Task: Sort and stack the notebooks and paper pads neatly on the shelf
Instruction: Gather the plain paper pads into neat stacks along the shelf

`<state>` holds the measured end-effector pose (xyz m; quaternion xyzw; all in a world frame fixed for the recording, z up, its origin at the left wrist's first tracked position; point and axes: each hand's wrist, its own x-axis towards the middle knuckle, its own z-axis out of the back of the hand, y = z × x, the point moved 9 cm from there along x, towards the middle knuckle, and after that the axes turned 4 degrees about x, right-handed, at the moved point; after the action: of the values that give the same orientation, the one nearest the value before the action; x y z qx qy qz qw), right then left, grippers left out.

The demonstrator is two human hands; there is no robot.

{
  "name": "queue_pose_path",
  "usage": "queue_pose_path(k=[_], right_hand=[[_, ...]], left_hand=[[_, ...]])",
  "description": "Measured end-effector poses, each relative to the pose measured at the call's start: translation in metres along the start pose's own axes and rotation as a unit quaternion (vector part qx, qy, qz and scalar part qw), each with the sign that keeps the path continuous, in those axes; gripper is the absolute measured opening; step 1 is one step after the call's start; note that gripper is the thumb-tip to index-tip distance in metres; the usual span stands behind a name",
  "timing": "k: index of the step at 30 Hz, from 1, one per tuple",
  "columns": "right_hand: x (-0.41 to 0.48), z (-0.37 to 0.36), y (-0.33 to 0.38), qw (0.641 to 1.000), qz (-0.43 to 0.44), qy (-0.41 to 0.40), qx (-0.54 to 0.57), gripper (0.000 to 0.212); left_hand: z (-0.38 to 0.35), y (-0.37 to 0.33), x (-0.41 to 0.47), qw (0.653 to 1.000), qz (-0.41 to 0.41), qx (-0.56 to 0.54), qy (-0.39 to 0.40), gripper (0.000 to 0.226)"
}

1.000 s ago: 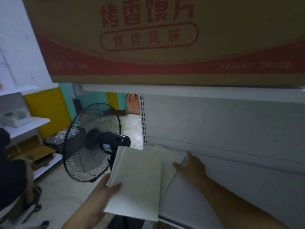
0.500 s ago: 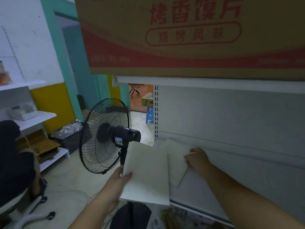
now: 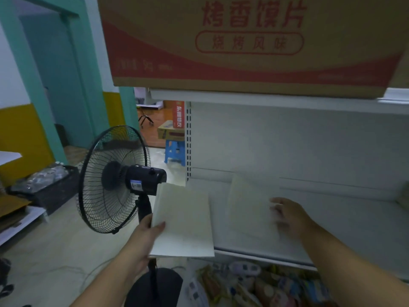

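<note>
My left hand (image 3: 147, 234) grips a pale paper pad (image 3: 183, 220) by its lower left corner, holding it just off the left front edge of the white shelf (image 3: 345, 222). A second pale pad (image 3: 250, 207) lies flat on the shelf, its far edge near the back panel. My right hand (image 3: 287, 216) rests on that pad's right edge with fingers spread; motion blur hides the exact contact.
A black standing fan (image 3: 115, 178) stands on the floor close left of the shelf. A large cardboard box (image 3: 243, 41) with red print sits on the shelf above. Packaged goods (image 3: 254, 282) fill the level below. A blue stool (image 3: 174, 151) stands behind.
The pad on the shelf has slid right and turned square to the shelf under my right hand. The view has swung left. My left hand still holds its pad.
</note>
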<state>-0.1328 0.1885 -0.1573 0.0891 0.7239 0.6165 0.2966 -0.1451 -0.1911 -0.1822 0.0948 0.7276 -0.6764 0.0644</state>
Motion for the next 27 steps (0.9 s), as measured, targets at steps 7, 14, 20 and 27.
queue_pose_path(k=[7,14,20,27], right_hand=[[-0.026,-0.021,-0.007,0.996,-0.022,0.077,-0.045,0.028],[-0.052,-0.066,-0.019,0.97,0.033,0.052,-0.237,0.026],[-0.059,-0.035,-0.017,0.964,0.08,0.04,-0.25,0.025],[-0.067,0.074,0.002,0.995,0.061,0.063,-0.041,0.029]], left_hand=[[-0.032,0.005,0.007,0.999,0.032,0.004,0.043,0.038],[-0.093,0.023,0.0,0.989,0.097,-0.01,0.107,0.046],[-0.115,0.015,-0.009,0.989,0.066,-0.022,0.129,0.038],[-0.232,-0.017,-0.065,0.985,-0.015,-0.005,0.173,0.035]])
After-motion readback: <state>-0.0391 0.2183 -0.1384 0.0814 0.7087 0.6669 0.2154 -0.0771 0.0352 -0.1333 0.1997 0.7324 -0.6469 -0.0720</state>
